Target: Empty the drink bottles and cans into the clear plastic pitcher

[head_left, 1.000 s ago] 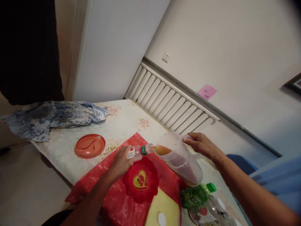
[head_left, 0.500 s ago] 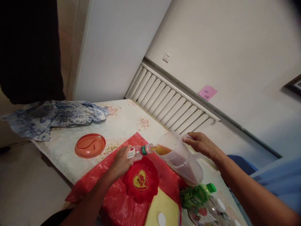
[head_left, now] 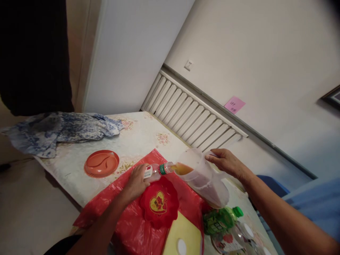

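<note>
My left hand (head_left: 136, 182) is closed round a clear plastic bottle (head_left: 155, 172) with a green and white label, held over the red scalloped tray (head_left: 170, 212). The bottle's open mouth meets the lip of a translucent plastic jug (head_left: 209, 187). My right hand (head_left: 224, 161) grips this jug near its handle and keeps it tipped toward the bottle. Amber liquid (head_left: 184, 169) lies at the jug's lip and runs in a thin stream at the bottle's mouth. How full the bottle is, my fingers partly hide.
Red plastic sheeting (head_left: 106, 212) lies under the tray on a flowered tablecloth (head_left: 140, 131). A yellow box or pad (head_left: 183, 230), a green-capped bottle (head_left: 221, 219) and other clear bottles (head_left: 232, 242) are close by. An orange lid (head_left: 102, 163) and blue-white cloth (head_left: 82, 127) lie leftward.
Almost nothing differs. Both hands hold the bottle and jug in nearly the same place, and liquid still shows at the jug's lip. The view has shifted very slightly.
</note>
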Demonstrator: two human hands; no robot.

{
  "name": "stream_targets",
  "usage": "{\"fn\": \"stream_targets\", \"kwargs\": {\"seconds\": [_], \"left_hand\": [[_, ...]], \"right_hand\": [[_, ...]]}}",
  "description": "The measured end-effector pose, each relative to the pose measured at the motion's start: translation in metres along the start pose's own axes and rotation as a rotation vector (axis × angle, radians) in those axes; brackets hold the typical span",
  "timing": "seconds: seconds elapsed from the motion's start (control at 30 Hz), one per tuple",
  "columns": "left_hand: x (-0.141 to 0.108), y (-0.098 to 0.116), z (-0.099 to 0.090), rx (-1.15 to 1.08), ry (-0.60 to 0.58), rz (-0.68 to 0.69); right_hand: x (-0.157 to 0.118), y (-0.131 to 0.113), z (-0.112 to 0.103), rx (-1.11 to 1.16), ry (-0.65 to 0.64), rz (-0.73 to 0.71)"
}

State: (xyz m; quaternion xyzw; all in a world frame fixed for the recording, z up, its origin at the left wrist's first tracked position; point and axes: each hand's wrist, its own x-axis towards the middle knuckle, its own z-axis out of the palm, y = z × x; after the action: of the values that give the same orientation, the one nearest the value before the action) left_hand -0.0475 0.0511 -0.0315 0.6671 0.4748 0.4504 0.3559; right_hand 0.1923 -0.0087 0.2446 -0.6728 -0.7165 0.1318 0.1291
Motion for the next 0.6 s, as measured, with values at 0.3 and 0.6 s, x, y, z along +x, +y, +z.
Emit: {"fn": "stream_targets", "kwargs": {"seconds": [0.3, 0.6], "left_hand": [[0.002, -0.015, 0.006, 0.022, 0.025, 0.036], [0.002, -0.01, 0.001, -0.085, 0.056, -0.012]], "right_hand": [[-0.002, 0.013, 0.009, 0.162, -0.002, 0.033], [-0.018, 0.041, 0.048, 0.751, 0.181, 0.091]]}}
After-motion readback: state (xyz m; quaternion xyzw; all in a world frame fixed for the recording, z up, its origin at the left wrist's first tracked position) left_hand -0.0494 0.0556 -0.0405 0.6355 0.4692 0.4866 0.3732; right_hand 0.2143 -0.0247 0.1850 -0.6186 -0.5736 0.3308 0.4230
